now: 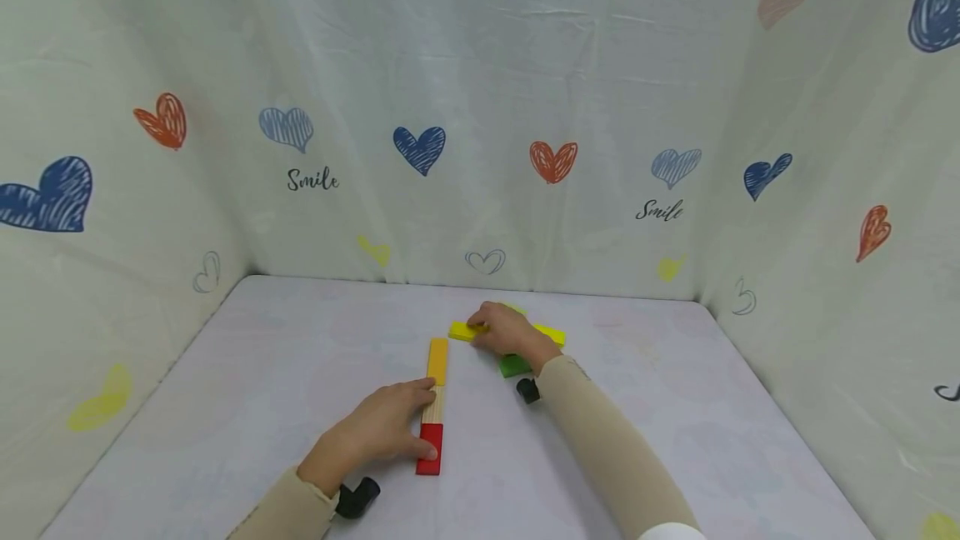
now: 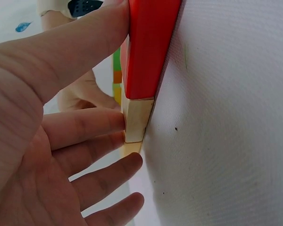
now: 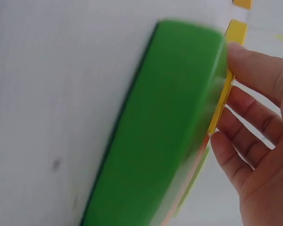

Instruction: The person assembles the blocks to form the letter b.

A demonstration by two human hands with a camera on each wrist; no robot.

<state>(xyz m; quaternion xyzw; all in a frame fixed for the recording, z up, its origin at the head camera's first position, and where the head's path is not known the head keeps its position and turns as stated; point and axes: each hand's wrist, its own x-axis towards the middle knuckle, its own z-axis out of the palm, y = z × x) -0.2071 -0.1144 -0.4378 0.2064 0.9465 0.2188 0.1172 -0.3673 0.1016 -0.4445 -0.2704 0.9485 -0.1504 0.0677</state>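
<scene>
A straight row of flat blocks runs away from me: a red block (image 1: 429,449), a plain wooden block (image 1: 433,405) and an orange-yellow block (image 1: 437,361). My left hand (image 1: 386,422) lies along its left side, thumb on the red block, fingertips against the plain one, fingers spread and fairly straight. Farther back, my right hand (image 1: 510,333) pinches a yellow block (image 1: 459,331) between thumb and fingers. A green block (image 1: 515,366) lies beneath that hand and looms large in the right wrist view. Another yellow block (image 1: 553,335) sticks out to the right.
A yellowish-green block (image 1: 516,307) shows just behind my right hand, mostly covered by it. Black wrist-worn devices (image 1: 357,498) hang under both wrists. White table (image 1: 315,340) surface surrounds the blocks, and a heart-printed curtain (image 1: 600,73) rises along its back and sides.
</scene>
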